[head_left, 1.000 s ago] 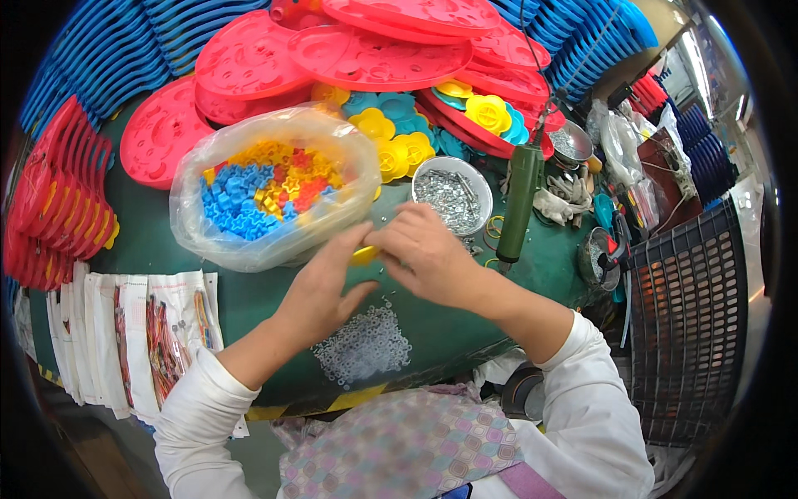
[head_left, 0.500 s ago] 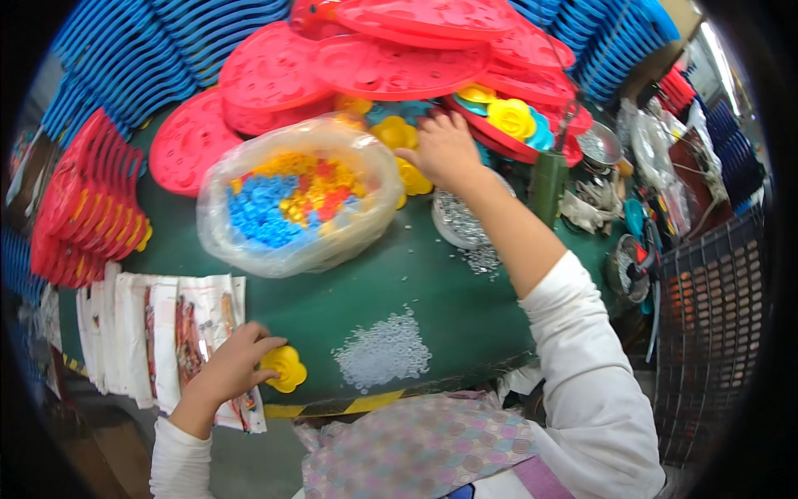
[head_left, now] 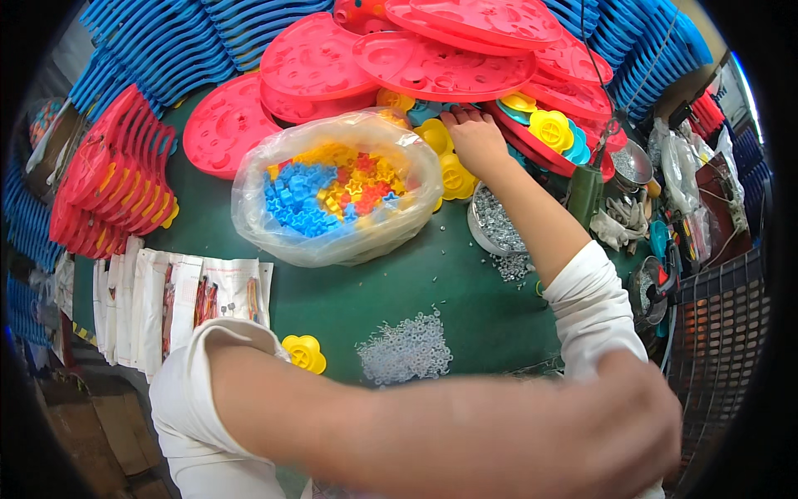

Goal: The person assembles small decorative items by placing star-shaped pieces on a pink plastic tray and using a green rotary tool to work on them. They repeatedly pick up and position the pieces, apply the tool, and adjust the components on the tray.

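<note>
A: Where to start?

B: Far left, between white bags (head_left: 145, 308) and washers (head_left: 405, 348): single yellow flower (head_left: 303, 354), flat on the green table (head_left: 332, 291). Judging by looks, light, stiff, smooth plastic, hard to break. Best taken by the petal rim, thumb opposite fingers.

A: Farther right?

B: Flower pile (head_left: 457, 176), yellow and teal, beside red trays (head_left: 445, 66). Overlapping, so likely to slide; better lifted singly, by an edge.

A: And the grip?

B: Right hand (head_left: 475, 141) down at the pile, fingertips partly hidden; impossible to tell whether clamped on anything. Farthest right, low by the sleeve (head_left: 582, 291), left hand (head_left: 636, 416), well apart from any flower, too blurred for a fair reading.
</note>
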Available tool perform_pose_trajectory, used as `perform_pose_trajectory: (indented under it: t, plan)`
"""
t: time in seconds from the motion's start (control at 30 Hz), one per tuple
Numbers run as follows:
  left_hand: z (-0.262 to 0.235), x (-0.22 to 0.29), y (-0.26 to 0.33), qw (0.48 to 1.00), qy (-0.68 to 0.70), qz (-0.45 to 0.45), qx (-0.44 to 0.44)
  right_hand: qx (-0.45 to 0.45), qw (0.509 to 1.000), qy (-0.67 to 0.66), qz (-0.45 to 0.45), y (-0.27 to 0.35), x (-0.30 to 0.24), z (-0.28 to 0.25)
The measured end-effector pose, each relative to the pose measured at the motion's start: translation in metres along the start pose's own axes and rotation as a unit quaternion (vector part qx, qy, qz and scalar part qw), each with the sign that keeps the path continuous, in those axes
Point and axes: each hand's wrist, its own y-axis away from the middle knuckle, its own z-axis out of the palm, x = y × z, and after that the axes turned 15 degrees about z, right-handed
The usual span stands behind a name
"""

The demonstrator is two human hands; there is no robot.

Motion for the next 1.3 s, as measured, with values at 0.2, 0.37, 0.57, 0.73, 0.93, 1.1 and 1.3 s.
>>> perform_pose_trajectory:
  t: [0.2,0.37,0.57,0.73,0.93,1.1,1.3]
  plan:
    - [-0.029,0.001,0.015,0.989,-0.118,0.035,-0.084,0.014,1.000,-0.013,0.001,-0.003,-0.011,-0.008]
    - [-0.061,-0.078,0.061,0.955,-0.259,-0.127,-0.072,0.075,0.996,-0.036,0.040,0.008,0.006,-0.028]
    - [-0.049,-0.224,0.103,0.725,0.200,-0.600,0.274,0.109,0.960,-0.231,0.116,0.074,0.011,-0.103]
    - [0.000,-0.307,0.083,0.623,0.343,-0.593,0.377,-0.128,0.837,-0.521,0.108,0.169,0.026,-0.125]
    - [0.021,-0.327,0.082,0.586,0.345,-0.580,0.450,-0.395,0.798,-0.452,0.049,0.240,0.017,-0.123]
    - [-0.017,-0.288,0.119,0.691,0.358,-0.517,0.356,-0.220,0.885,-0.411,0.002,0.243,0.007,-0.111]
    - [-0.131,-0.229,0.161,0.667,0.171,-0.550,0.472,-0.155,0.825,-0.539,0.070,0.222,0.002,-0.123]
